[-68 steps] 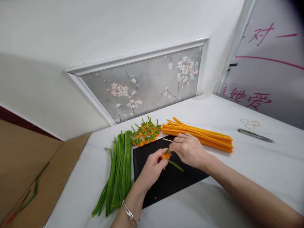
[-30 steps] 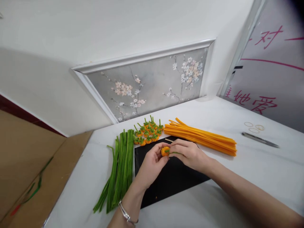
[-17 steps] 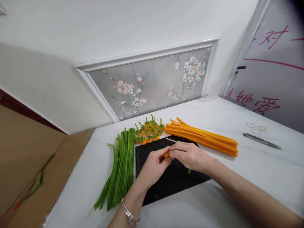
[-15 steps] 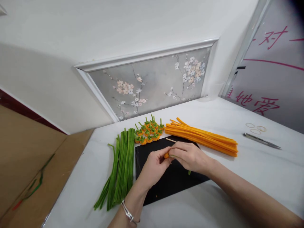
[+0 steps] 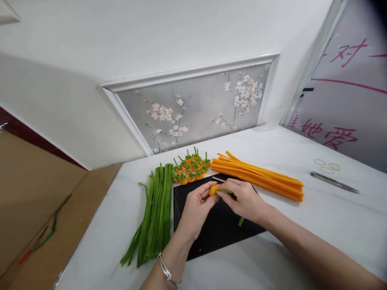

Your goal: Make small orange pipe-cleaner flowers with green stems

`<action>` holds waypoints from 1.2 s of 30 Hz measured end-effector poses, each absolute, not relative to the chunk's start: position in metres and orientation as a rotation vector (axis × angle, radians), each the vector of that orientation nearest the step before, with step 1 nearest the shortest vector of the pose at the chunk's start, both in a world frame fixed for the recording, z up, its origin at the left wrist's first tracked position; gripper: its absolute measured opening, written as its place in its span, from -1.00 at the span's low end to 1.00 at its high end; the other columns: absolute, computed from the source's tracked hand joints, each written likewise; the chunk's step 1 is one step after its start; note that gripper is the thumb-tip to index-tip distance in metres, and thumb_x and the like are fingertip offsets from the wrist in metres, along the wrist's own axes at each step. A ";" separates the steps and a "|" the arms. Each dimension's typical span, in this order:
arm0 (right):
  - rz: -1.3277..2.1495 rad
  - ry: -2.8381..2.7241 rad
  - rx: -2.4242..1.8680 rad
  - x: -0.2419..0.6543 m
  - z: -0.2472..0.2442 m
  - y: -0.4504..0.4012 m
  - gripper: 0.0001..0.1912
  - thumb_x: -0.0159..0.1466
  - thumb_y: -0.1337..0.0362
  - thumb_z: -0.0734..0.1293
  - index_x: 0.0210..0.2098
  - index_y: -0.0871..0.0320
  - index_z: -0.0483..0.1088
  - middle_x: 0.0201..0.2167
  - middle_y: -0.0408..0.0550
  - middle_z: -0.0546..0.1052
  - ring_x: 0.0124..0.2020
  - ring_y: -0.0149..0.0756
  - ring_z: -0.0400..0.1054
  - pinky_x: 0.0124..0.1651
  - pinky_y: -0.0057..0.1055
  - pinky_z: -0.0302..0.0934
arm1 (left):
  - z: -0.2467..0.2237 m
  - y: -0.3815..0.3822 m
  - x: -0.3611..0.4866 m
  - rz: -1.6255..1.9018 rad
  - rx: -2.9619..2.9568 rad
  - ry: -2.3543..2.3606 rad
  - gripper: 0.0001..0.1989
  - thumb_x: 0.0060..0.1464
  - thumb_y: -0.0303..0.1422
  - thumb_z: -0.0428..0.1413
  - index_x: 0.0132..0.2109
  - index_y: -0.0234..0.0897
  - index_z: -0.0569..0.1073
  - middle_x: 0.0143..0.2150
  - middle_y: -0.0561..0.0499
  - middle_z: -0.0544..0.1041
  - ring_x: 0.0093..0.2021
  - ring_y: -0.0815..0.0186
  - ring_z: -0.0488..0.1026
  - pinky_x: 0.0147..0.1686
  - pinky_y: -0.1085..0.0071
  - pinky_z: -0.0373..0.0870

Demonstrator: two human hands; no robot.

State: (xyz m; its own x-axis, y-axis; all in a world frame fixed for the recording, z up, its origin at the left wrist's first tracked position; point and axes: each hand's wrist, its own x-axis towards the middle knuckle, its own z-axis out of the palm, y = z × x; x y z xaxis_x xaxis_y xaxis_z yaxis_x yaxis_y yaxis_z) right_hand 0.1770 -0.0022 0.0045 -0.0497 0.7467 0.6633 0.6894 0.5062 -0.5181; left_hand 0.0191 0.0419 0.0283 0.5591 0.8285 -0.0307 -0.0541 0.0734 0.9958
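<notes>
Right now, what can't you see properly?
In the head view:
Orange piece: partly hidden by the left hand.
Thin stick: one end hidden behind the right hand.
Pink writing on the board: cut off by the right edge.
Speck on the black mat: too small to identify.

Small round orange fuzzy ball [image 5: 213,190]: partly hidden by fingers [image 5: 203,187] of left hand [image 5: 195,209]. Thin green fuzzy strand [image 5: 225,191]: lost under right hand [image 5: 245,203]; cannot tell if green end [image 5: 241,221] below belongs to it. Slim pale wooden stick [image 5: 218,179]: near end hidden behind right hand. Orange speck [image 5: 200,250] toward near edge of white counter [image 5: 236,262]: too small to tell. Brown cardboard box [image 5: 33,197], counter's left edge: cut off by picture edge.
</notes>
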 end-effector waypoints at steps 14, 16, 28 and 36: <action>0.254 -1.841 -1.243 0.180 0.018 -0.006 -0.80 0.29 0.42 0.21 -0.37 0.17 0.45 -0.46 -0.08 0.46 -0.46 -0.39 0.34 -0.37 -0.49 0.20 | 0.026 0.038 0.024 0.727 1.690 0.815 -0.71 0.06 -0.50 0.07 -0.06 -0.32 0.54 -0.18 -0.03 0.60 -0.21 0.26 0.49 -0.18 0.40 0.39; 0.294 -1.792 -1.220 0.180 0.020 -0.006 -0.81 0.28 0.42 0.21 -0.38 0.17 0.43 -0.46 -0.09 0.48 -0.46 -0.39 0.34 -0.37 -0.49 0.20 | 0.028 0.037 0.023 0.707 1.661 0.796 -0.69 0.06 -0.52 0.06 -0.04 -0.33 0.52 -0.15 -0.04 0.59 -0.19 0.26 0.49 -0.15 0.39 0.40; 0.364 -1.712 -1.263 0.176 0.021 -0.006 -0.82 0.26 0.43 0.23 -0.37 0.17 0.46 -0.49 -0.13 0.50 -0.50 -0.43 0.35 -0.41 -0.54 0.18 | 0.031 0.036 0.024 0.749 1.408 0.718 -0.68 0.06 -0.47 0.12 0.00 -0.33 0.46 -0.08 -0.07 0.56 -0.12 0.27 0.50 -0.05 0.35 0.44; 0.203 -1.742 -1.281 0.177 0.012 -0.003 -0.82 0.30 0.39 0.22 -0.27 0.14 0.48 -0.38 -0.07 0.53 -0.39 -0.37 0.42 -0.30 -0.49 0.29 | 0.028 0.038 0.022 0.731 1.316 0.712 -0.73 0.05 -0.46 0.15 -0.06 -0.30 0.51 -0.10 -0.04 0.57 -0.10 0.29 0.49 -0.02 0.37 0.42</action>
State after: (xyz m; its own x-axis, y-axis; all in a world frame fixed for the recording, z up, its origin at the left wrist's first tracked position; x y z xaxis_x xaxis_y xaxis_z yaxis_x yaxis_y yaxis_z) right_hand 0.1773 -0.0034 0.0116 -0.0210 0.8179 0.5750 0.6638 0.4415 -0.6037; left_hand 0.0219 0.0377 0.0284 0.5892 0.8066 -0.0464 -0.0673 0.1062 0.9921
